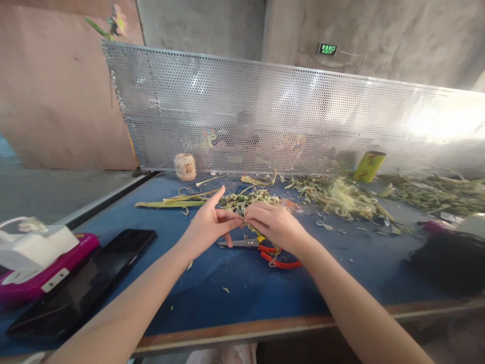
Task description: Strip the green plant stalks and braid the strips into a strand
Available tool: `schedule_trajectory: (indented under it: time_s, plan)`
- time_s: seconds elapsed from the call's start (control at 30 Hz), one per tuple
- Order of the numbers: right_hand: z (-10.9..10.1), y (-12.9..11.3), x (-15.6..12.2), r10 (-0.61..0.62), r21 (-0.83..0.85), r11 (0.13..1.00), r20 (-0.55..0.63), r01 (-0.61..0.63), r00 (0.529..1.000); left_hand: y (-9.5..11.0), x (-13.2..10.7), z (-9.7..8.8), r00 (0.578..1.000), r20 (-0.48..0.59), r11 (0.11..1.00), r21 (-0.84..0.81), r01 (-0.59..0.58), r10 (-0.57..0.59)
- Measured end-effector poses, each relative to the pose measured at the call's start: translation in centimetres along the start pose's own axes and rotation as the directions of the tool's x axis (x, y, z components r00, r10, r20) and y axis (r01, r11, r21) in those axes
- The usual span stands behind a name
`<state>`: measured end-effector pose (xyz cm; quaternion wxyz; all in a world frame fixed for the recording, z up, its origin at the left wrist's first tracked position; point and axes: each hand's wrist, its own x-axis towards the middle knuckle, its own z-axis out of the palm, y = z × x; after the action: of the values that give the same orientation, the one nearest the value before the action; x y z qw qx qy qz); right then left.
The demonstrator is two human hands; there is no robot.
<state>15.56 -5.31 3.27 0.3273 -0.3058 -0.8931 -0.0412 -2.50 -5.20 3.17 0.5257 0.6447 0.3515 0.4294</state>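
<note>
My left hand [210, 222] and my right hand [275, 225] meet over the blue table [242, 298], fingertips pinched together on something small that I cannot make out. The left index finger sticks up. Just beyond the fingers lies a small bundle of green stems and leaves [248, 198]. Under my right hand rest scissors [265, 251] with red handles, blades pointing left. Long green leaves [172, 203] lie to the left of my left hand.
A ball of twine [185, 167] stands before the perforated metal screen [303, 116]. Heaps of plant trimmings [341, 194] spread to the right, near a yellow-green cup [369, 166]. A black phone [91, 283] and a pink-and-white device [38, 258] lie left; a black object [449, 260] sits right.
</note>
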Motion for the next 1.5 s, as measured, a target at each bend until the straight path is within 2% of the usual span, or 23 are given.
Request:
schedule_trajectory:
  time_s: [0.13, 0.27, 0.4, 0.57, 0.8, 1.07, 1.2, 1.3, 1.43, 1.5]
  plan:
    - [-0.1, -0.2, -0.2, -0.046, -0.059, 0.997, 0.076, 0.051, 0.996, -0.1, 0.2, -0.1, 0.999, 0.023, 0.998, -0.044, 0.038, -0.037]
    - [-0.3, -0.3, -0.3, -0.062, -0.072, 0.995, 0.085, 0.068, 0.994, 0.2, 0.2, 0.1, 0.997, 0.038, 0.991, -0.113, 0.074, -0.070]
    - [-0.3, -0.4, -0.3, -0.081, -0.050, 0.995, 0.058, 0.084, 0.995, 0.6, 0.1, 0.4, 0.996, 0.018, 0.987, -0.135, 0.092, -0.090]
    - [-0.3, -0.5, -0.3, -0.054, -0.035, 0.998, -0.004, 0.054, 0.999, 0.7, 0.2, 0.7, 0.999, -0.007, 0.989, -0.141, 0.053, -0.054]
    - [-0.3, -0.5, -0.3, -0.018, 0.015, 1.000, -0.010, 0.018, 1.000, 0.7, 0.2, 0.5, 0.998, -0.013, 0.973, -0.223, 0.059, -0.064]
    - [-0.1, -0.1, -0.2, -0.097, 0.047, 0.994, -0.111, 0.102, 0.989, 0.8, -0.1, 0.4, 0.995, 0.052, 0.966, -0.240, 0.098, -0.088]
    - [-0.2, -0.3, -0.5, -0.178, -0.028, 0.984, -0.214, 0.176, 0.961, 1.0, -0.3, 0.6, 0.996, 0.064, 0.950, -0.303, 0.072, -0.055]
    - [-0.8, -1.0, -0.8, -0.301, -0.185, 0.948, -0.252, 0.259, 0.920, 1.3, -0.6, 0.6, 0.997, 0.080, 0.923, -0.384, 0.032, -0.002]
    - [-2.1, -2.7, -0.9, -0.486, -0.337, 0.851, -0.220, 0.402, 0.846, 1.5, -1.1, 0.5, 0.979, 0.192, 0.889, -0.457, 0.024, 0.072]
    - [-2.6, -3.7, -0.8, -0.499, -0.353, 0.841, -0.212, 0.410, 0.840, 1.5, -1.3, 0.5, 0.963, 0.247, 0.878, -0.479, 0.028, 0.104]
